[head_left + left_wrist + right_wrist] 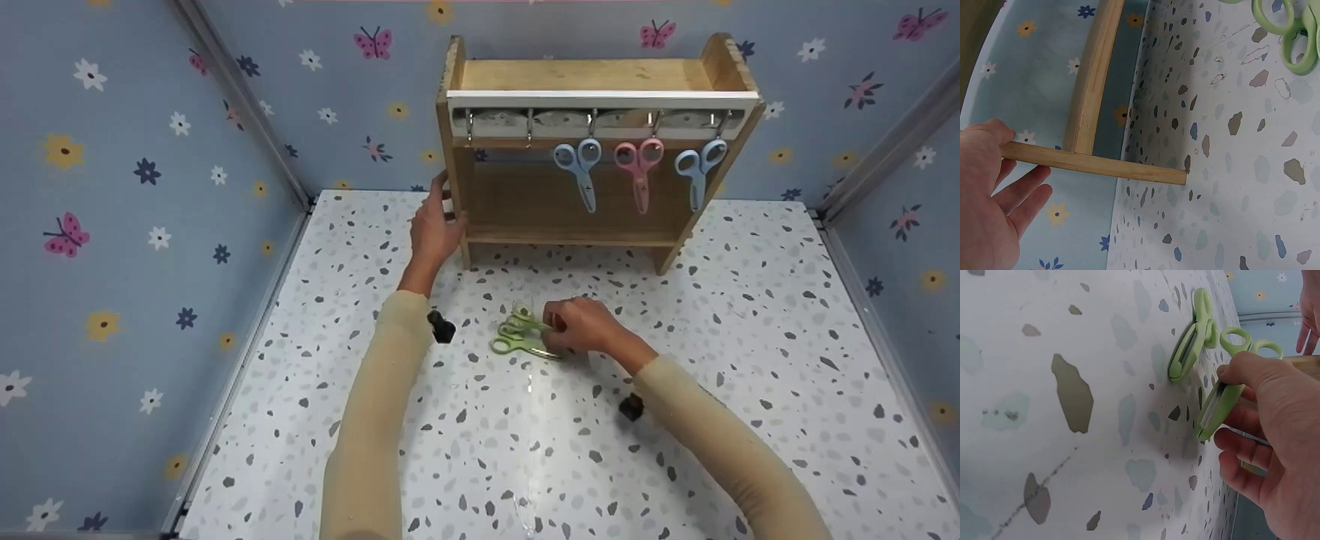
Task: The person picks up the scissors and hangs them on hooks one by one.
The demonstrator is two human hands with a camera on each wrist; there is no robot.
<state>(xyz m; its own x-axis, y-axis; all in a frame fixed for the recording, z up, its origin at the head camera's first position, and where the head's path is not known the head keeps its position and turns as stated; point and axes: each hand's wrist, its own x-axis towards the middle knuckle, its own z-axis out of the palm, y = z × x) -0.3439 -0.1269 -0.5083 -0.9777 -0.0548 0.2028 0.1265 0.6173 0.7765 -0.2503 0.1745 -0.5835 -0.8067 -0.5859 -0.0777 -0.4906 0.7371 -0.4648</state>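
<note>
My left hand (436, 229) grips the left side panel of a wooden rack (574, 238); in the left wrist view its thumb and fingers lie on opposite faces of the panel (1095, 163). Over the table, my right hand (581, 324) pinches a pair of green scissors (1217, 408) between thumb and fingers, by the blade part, with the ring handles pointing toward the rack. A second pair of green scissors (1189, 349) lies on the table beside it. Blue scissors (579, 169), pink scissors (640, 169) and another blue pair (699, 169) hang from the rack's hooks.
The rack stands at the back of the speckled white table (480, 450), against a flowered blue wall (360, 97). Its white strip (600, 95) carries a row of metal hooks; the two at the left (529, 127) hold nothing. Flowered panels border the table on both sides.
</note>
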